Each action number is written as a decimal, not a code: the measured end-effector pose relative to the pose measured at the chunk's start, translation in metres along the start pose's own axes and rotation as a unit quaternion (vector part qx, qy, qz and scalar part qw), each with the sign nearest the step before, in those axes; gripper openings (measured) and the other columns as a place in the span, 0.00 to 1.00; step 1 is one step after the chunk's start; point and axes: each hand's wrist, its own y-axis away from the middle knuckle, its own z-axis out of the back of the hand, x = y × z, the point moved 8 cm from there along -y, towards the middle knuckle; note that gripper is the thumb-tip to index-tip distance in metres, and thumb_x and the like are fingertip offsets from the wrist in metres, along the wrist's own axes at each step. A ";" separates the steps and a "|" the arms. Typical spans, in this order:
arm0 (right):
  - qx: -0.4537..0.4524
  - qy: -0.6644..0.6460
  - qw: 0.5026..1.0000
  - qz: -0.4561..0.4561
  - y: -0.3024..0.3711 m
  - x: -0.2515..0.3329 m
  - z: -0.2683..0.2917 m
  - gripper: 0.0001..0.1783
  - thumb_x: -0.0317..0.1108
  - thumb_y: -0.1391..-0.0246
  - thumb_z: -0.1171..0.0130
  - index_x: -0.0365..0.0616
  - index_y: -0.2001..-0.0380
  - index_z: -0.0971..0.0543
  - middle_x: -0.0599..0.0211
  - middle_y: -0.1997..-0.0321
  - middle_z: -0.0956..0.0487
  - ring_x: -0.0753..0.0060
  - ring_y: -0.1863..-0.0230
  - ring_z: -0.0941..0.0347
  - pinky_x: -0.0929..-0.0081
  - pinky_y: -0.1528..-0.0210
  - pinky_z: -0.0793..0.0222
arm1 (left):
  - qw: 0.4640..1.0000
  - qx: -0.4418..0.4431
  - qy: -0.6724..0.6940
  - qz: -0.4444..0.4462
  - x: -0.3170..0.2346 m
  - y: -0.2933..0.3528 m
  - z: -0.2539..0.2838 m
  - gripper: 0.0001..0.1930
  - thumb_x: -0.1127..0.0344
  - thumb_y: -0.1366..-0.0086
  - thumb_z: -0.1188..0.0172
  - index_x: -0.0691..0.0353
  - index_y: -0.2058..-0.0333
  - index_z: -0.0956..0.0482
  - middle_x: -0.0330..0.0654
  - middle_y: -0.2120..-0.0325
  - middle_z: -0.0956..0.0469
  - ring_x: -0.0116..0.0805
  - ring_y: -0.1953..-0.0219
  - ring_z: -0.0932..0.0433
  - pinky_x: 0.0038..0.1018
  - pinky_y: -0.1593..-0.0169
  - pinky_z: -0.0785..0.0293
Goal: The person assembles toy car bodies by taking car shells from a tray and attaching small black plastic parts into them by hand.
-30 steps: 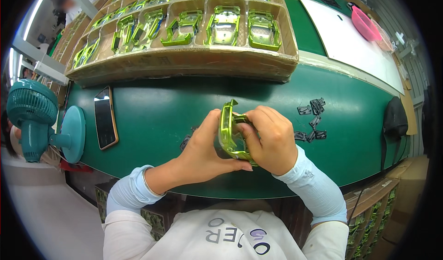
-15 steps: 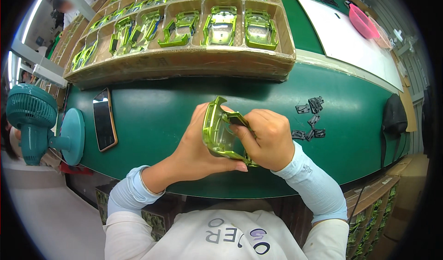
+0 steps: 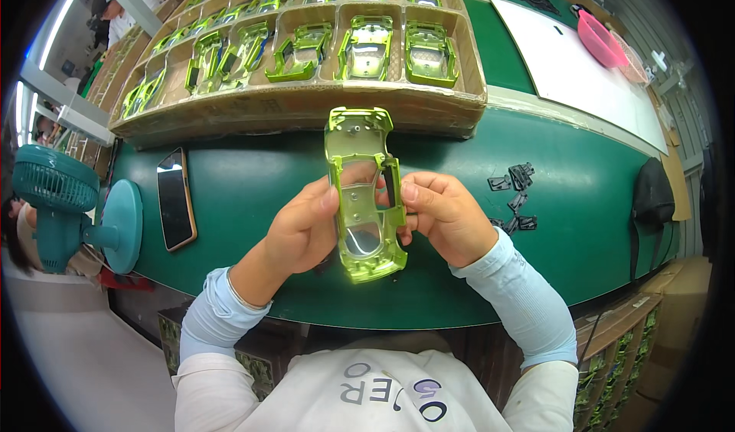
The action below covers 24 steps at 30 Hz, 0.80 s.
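We've turned the glossy lime-green plastic toy car body (image 3: 362,194) from edge-on to flat, hollow underside up, left hand (image 3: 302,229) and right hand (image 3: 444,214) both gripping its sides, so the inside now faces us.

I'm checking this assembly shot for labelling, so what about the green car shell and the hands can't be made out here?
Head view only:
- The green car shell: its outer painted side faces away from the camera.
- Left hand and right hand: fingertips are hidden behind the shell.
- Small black parts: too small to identify.
- Cardboard tray: far rows are cut off by the edge.
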 end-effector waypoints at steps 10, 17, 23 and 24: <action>0.066 -0.118 0.989 0.062 0.004 0.012 -0.005 0.15 0.43 0.49 0.47 0.40 0.68 0.29 0.65 0.69 0.28 0.74 0.70 0.31 0.79 0.69 0.33 | 0.985 -0.094 0.131 0.068 0.012 -0.003 0.017 0.18 0.60 0.38 0.56 0.67 0.55 0.33 0.49 0.63 0.27 0.38 0.65 0.25 0.34 0.63 0.26; -0.187 0.434 0.750 0.463 0.042 0.067 -0.010 0.12 0.20 0.62 0.40 0.35 0.69 0.26 0.59 0.68 0.25 0.64 0.70 0.26 0.75 0.70 0.29 | 0.971 -0.088 0.173 0.136 0.036 0.003 0.010 0.20 0.56 0.37 0.59 0.65 0.53 0.35 0.49 0.61 0.30 0.44 0.61 0.26 0.39 0.61 0.24; -0.134 0.540 0.609 0.565 0.061 0.075 -0.038 0.15 0.19 0.67 0.40 0.35 0.70 0.26 0.57 0.72 0.25 0.58 0.72 0.27 0.71 0.72 0.30 | 0.878 -0.204 -0.373 -0.220 -0.032 0.008 0.011 0.32 0.57 0.44 0.43 0.63 0.44 0.45 0.46 0.49 0.39 0.38 0.47 0.38 0.32 0.48 0.40; -0.134 0.541 0.609 0.564 0.062 0.077 -0.039 0.15 0.19 0.67 0.40 0.35 0.70 0.26 0.57 0.72 0.25 0.58 0.72 0.27 0.71 0.72 0.30 | 0.808 -0.193 -0.474 -0.291 -0.052 0.012 -0.004 0.29 0.59 0.46 0.40 0.64 0.48 0.38 0.47 0.53 0.34 0.41 0.50 0.36 0.33 0.49 0.39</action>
